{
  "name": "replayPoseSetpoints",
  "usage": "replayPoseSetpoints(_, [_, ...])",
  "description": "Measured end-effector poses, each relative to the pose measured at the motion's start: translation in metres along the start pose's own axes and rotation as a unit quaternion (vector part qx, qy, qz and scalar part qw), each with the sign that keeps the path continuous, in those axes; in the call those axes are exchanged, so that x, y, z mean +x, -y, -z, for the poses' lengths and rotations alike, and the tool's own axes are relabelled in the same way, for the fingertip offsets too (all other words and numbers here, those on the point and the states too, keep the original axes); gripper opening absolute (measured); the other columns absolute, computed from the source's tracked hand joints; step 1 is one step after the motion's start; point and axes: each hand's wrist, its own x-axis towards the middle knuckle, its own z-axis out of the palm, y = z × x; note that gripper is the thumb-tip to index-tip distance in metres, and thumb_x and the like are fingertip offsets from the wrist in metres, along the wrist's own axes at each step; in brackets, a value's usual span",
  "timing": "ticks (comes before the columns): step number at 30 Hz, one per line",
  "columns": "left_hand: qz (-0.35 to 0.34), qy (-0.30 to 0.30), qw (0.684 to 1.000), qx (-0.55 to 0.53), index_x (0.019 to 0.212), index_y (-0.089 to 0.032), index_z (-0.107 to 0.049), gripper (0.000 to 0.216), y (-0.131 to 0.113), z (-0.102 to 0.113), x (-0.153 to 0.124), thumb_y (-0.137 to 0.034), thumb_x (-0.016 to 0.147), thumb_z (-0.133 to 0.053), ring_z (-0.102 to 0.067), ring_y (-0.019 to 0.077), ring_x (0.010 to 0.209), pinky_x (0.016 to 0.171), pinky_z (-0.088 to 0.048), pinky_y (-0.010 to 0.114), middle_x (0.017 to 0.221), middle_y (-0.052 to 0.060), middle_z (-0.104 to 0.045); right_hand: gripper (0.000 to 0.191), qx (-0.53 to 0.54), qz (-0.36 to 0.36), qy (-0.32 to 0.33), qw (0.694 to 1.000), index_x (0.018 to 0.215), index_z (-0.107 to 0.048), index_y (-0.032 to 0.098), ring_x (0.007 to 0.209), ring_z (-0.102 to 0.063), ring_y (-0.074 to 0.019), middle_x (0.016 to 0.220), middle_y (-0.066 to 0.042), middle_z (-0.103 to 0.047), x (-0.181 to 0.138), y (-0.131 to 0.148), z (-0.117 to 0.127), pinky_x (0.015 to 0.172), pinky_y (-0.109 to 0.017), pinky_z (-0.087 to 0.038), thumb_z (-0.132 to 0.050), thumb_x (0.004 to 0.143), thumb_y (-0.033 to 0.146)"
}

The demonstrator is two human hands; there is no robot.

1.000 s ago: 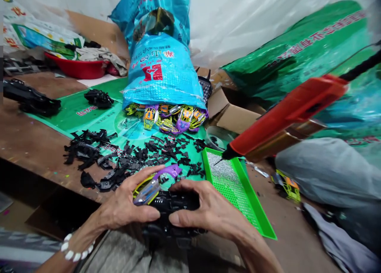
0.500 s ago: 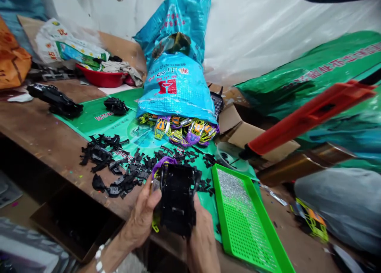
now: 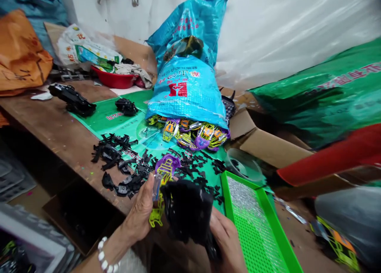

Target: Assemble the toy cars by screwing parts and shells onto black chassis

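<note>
My left hand [image 3: 139, 211] grips a toy car body [image 3: 162, 185] with a purple front and a yellow-green frame, held by its side. In my right hand [image 3: 226, 239] is a black plastic toy chassis [image 3: 189, 209], tilted toward me. The two parts are close together, and the chassis overlaps part of the body; whether they touch I cannot tell. Beyond my hands lie many small black plastic pieces [image 3: 123, 181] on a green sheet [image 3: 104, 124]. Similar toy car bodies [image 3: 205, 136] spill from the mouth of a blue woven sack [image 3: 187, 90].
A green tray [image 3: 285, 245] holding small silvery screws lies at the right, with a clear bowl [image 3: 245, 166] behind it. A red-handled tool [image 3: 330, 156] hangs close at the right. Another toy car [image 3: 336, 241] lies at far right. A red basin [image 3: 114, 79] stands at back left.
The chassis has come away from the body toward the right and tilted, exposing more of the yellow-green frame. The view has shifted, and the red-handled tool appears lower and farther right.
</note>
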Motion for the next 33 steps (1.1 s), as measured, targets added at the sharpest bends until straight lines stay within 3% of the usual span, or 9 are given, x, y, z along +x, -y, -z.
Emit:
replayPoseSetpoints(3, [0.014, 0.066, 0.996, 0.054, 0.138, -0.020, -0.051, 0.070, -0.023, 0.002, -0.001, -0.069, 0.088, -0.043, -0.071, 0.0250, 0.092, 0.074, -0.056, 0.032, 0.115, 0.010, -0.073, 0.037, -0.136, 0.040, 0.093, 0.986, 0.077, -0.072, 0.021, 0.071, -0.060, -0.0178, 0.075, -0.002, -0.065, 0.001, 0.017, 0.015, 0.064, -0.026, -0.047, -0.068, 0.073, 0.057])
replayPoseSetpoints(5, [0.006, 0.162, 0.976, 0.148, 0.139, -0.024, -0.052, 0.069, -0.037, 0.006, -0.002, -0.068, 0.086, -0.050, -0.069, 0.0257, 0.100, 0.083, -0.054, 0.032, 0.120, 0.007, -0.071, 0.032, -0.256, 0.055, 0.116, 0.958, 0.073, -0.070, 0.021, 0.072, -0.059, -0.0177, 0.074, -0.002, -0.065, 0.003, 0.028, 0.014, 0.064, -0.026, -0.046, -0.072, 0.070, 0.052])
replayPoseSetpoints(8, [-0.023, 0.268, 0.913, 0.306, 0.142, -0.030, -0.050, 0.081, -0.046, 0.009, -0.003, -0.058, 0.071, -0.075, -0.061, 0.0289, 0.115, 0.098, -0.047, 0.033, 0.129, 0.002, -0.066, 0.026, -0.375, 0.054, 0.063, 0.923, 0.073, -0.066, 0.019, 0.065, -0.057, -0.0167, 0.070, -0.002, -0.064, 0.006, 0.040, 0.002, 0.057, -0.025, -0.041, -0.071, 0.070, 0.045])
replayPoseSetpoints(10, [-0.023, 0.289, 0.900, 0.325, 0.146, -0.029, -0.044, 0.096, -0.043, 0.007, -0.005, -0.047, 0.061, -0.086, -0.057, 0.0313, 0.120, 0.102, -0.045, 0.036, 0.136, 0.003, -0.061, 0.026, -0.384, 0.078, -0.001, 0.920, 0.071, -0.061, 0.019, 0.062, -0.056, -0.0157, 0.067, -0.001, -0.063, 0.008, 0.044, -0.008, 0.057, -0.026, -0.040, -0.065, 0.075, 0.045])
replayPoseSetpoints(18, [-0.005, 0.180, 0.979, 0.092, 0.148, -0.022, -0.039, 0.094, -0.009, -0.009, -0.018, -0.034, 0.065, -0.084, -0.053, 0.0271, 0.128, 0.112, -0.036, 0.035, 0.136, 0.006, -0.062, 0.043, -0.201, 0.176, -0.209, 0.941, 0.085, -0.062, 0.020, 0.075, -0.060, -0.0180, 0.083, -0.005, -0.067, 0.023, 0.040, -0.014, 0.069, -0.031, -0.047, -0.046, 0.089, 0.059])
replayPoseSetpoints(21, [0.009, 0.099, 0.994, 0.041, 0.149, -0.021, -0.034, 0.097, -0.009, -0.011, -0.019, -0.035, 0.066, -0.082, -0.055, 0.0288, 0.125, 0.103, -0.044, 0.034, 0.132, 0.008, -0.064, 0.041, -0.080, 0.156, -0.216, 0.960, 0.103, -0.063, 0.022, 0.091, -0.065, -0.0208, 0.106, -0.007, -0.068, 0.016, 0.030, -0.007, 0.076, -0.034, -0.054, -0.052, 0.087, 0.059])
replayPoseSetpoints(25, [-0.016, 0.069, 0.995, 0.070, 0.153, -0.024, -0.026, 0.097, -0.010, -0.013, -0.015, -0.037, 0.072, -0.078, -0.061, 0.0277, 0.117, 0.095, -0.050, 0.033, 0.131, 0.007, -0.065, 0.038, -0.142, 0.134, -0.193, 0.962, 0.110, -0.066, 0.025, 0.106, -0.062, -0.0242, 0.116, -0.009, -0.065, -0.003, -0.003, -0.010, 0.080, -0.035, -0.055, -0.061, 0.085, 0.053])
replayPoseSetpoints(28, [-0.057, 0.076, 0.983, 0.154, 0.153, -0.027, -0.029, 0.092, -0.005, -0.014, -0.016, -0.041, 0.075, -0.076, -0.052, 0.0265, 0.129, 0.106, -0.042, 0.031, 0.140, 0.005, -0.058, 0.025, -0.176, 0.223, -0.166, 0.945, 0.101, -0.071, 0.025, 0.117, -0.057, -0.0249, 0.124, -0.010, -0.059, -0.011, -0.028, -0.016, 0.097, -0.040, -0.050, -0.066, 0.084, 0.043])
replayPoseSetpoints(33, [-0.041, 0.082, 0.988, 0.123, 0.150, -0.028, -0.037, 0.079, 0.014, -0.008, -0.023, -0.052, 0.081, -0.066, -0.032, 0.0292, 0.145, 0.119, -0.026, 0.037, 0.152, 0.003, -0.047, 0.019, -0.158, 0.257, -0.204, 0.931, 0.102, -0.072, 0.024, 0.109, -0.060, -0.0200, 0.128, -0.010, -0.056, -0.015, -0.037, -0.022, 0.092, -0.033, -0.053, -0.060, 0.091, 0.033])
